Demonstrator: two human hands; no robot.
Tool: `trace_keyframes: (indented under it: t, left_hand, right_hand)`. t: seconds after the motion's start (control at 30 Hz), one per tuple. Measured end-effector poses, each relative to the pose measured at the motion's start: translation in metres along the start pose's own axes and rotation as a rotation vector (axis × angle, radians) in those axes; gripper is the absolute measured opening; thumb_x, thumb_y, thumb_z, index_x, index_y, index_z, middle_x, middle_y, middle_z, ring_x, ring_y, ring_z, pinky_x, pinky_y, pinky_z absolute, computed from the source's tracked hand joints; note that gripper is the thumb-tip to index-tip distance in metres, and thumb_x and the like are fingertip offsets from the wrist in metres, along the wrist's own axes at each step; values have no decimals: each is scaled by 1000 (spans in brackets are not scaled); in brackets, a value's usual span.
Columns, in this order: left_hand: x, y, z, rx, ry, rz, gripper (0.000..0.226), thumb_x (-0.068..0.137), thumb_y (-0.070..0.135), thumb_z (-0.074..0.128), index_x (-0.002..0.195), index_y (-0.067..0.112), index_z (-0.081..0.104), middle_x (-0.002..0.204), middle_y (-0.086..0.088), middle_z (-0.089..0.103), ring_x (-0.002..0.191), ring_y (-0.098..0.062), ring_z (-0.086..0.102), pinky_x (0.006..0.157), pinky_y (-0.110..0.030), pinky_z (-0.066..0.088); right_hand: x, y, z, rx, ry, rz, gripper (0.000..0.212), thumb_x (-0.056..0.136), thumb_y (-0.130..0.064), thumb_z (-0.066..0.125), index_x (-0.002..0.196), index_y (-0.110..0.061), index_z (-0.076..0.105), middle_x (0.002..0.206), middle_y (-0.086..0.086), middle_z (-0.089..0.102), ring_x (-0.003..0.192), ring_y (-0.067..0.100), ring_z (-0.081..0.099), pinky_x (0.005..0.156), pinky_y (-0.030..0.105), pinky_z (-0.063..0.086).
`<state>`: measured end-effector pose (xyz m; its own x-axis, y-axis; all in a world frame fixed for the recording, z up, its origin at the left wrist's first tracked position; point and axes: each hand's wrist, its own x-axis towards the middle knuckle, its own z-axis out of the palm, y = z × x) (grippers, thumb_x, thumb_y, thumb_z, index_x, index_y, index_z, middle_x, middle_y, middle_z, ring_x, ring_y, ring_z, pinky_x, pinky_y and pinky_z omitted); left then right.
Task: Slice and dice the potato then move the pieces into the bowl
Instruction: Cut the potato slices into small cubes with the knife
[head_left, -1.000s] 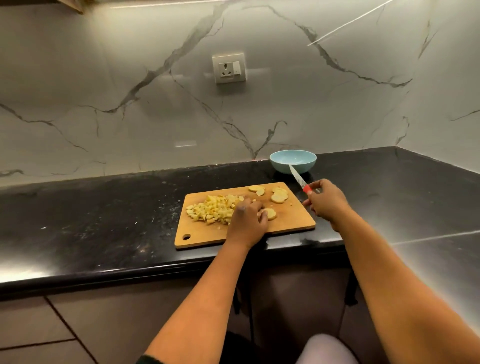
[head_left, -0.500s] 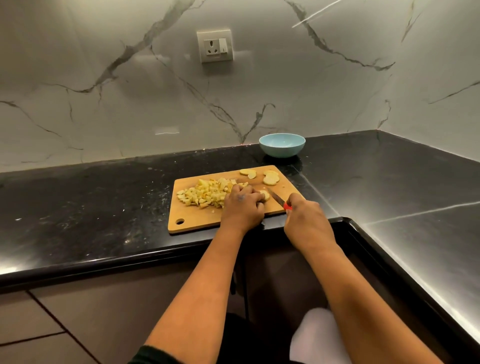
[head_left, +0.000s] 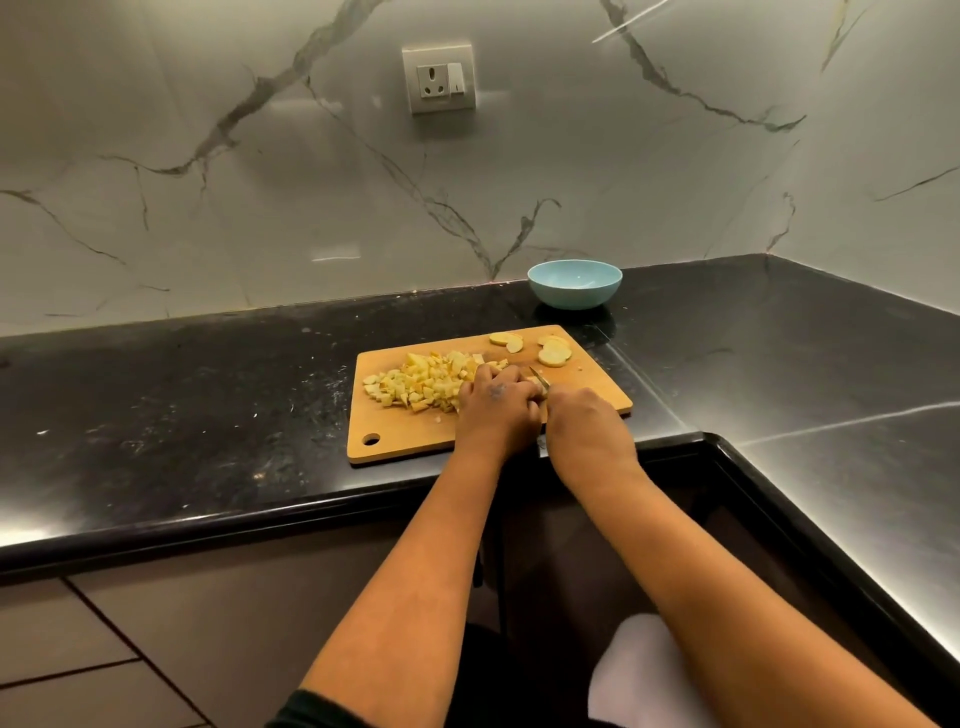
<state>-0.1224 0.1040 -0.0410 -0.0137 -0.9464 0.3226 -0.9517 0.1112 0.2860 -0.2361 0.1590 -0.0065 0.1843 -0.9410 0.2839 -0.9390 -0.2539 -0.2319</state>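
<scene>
A wooden cutting board (head_left: 410, 441) lies on the black counter. On its left half sits a heap of diced potato (head_left: 421, 387). A few round potato slices (head_left: 553, 355) lie at its far right corner. My left hand (head_left: 493, 402) curls its fingers down on a potato slice that is almost hidden beneath them. My right hand (head_left: 587, 423) grips a knife (head_left: 539, 378); only a short piece of blade shows between the two hands, right beside my left fingers. The light blue bowl (head_left: 574, 293) stands beyond the board, near the wall.
The black counter (head_left: 182, 415) turns a corner and runs on along the right side. A marble wall with a socket (head_left: 439, 78) stands behind it. The counter's front edge lies just under my wrists.
My right hand has brought the knife from near the bowl down to the slice under my left hand. The knife's red handle no longer shows. The camera has tilted.
</scene>
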Motion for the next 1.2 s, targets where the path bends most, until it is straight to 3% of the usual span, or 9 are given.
trace_keyframes:
  t: [0.1, 0.2, 0.4, 0.47, 0.6, 0.73, 0.93, 1.2]
  left_hand:
    - [-3, 1, -2, 11, 3, 11, 35, 96, 26, 42, 122, 27, 66, 130, 1, 54, 122, -26, 36, 99, -43, 29]
    - [-4, 0, -1, 35, -5, 14, 39, 97, 27, 41, 128, 27, 63, 133, 3, 52, 124, -26, 35, 100, -44, 28]
    - [-8, -1, -2, -80, 88, -14, 46, 90, 20, 46, 135, 23, 56, 132, 1, 59, 124, -25, 37, 101, -42, 30]
    - [-9, 0, -3, -84, 117, -31, 42, 89, 19, 48, 129, 20, 61, 127, -1, 62, 122, -26, 39, 100, -42, 33]
    - [-11, 1, -2, 3, 124, -43, 30, 91, 23, 48, 111, 19, 69, 112, -3, 66, 115, -25, 42, 95, -41, 36]
    - [-12, 1, -1, 19, 123, -35, 33, 92, 26, 47, 117, 22, 69, 114, -2, 67, 117, -24, 42, 94, -41, 35]
    - [-11, 1, -2, 39, 108, 2, 35, 93, 30, 49, 119, 22, 70, 118, -2, 62, 116, -24, 42, 95, -39, 35]
    - [-8, -1, 2, -6, 125, -4, 32, 91, 29, 50, 114, 20, 71, 113, -4, 63, 112, -24, 44, 94, -39, 38]
  right_hand:
    - [-8, 9, -14, 3, -27, 30, 17, 97, -4, 43, 103, -12, 57, 103, 11, 60, 83, 24, 59, 63, 27, 40]
    - [-21, 22, -19, 21, -45, 93, 16, 90, 0, 46, 88, -16, 47, 83, 6, 48, 71, 22, 49, 59, 32, 43]
    - [-10, 41, -16, 223, 59, 145, 10, 93, -11, 53, 101, -17, 55, 85, 7, 55, 70, 22, 56, 60, 36, 54]
    - [-7, 38, -9, 254, 67, 125, 11, 93, -12, 54, 104, -16, 55, 84, 7, 56, 71, 22, 56, 64, 40, 57]
    - [-7, 32, 3, 227, 48, 79, 13, 95, -12, 51, 108, -15, 53, 85, 9, 57, 73, 25, 56, 65, 39, 54]
    - [-5, 33, 10, 181, 57, 68, 18, 98, -12, 46, 115, -17, 46, 88, 11, 58, 76, 27, 54, 64, 36, 48]
    - [-2, 38, 6, 256, 95, 97, 22, 93, -6, 51, 110, -17, 59, 80, 8, 55, 74, 27, 57, 67, 39, 54]
    - [-7, 36, 11, 345, 124, 74, 17, 94, -11, 54, 105, -18, 64, 74, 8, 58, 64, 25, 56, 58, 37, 54]
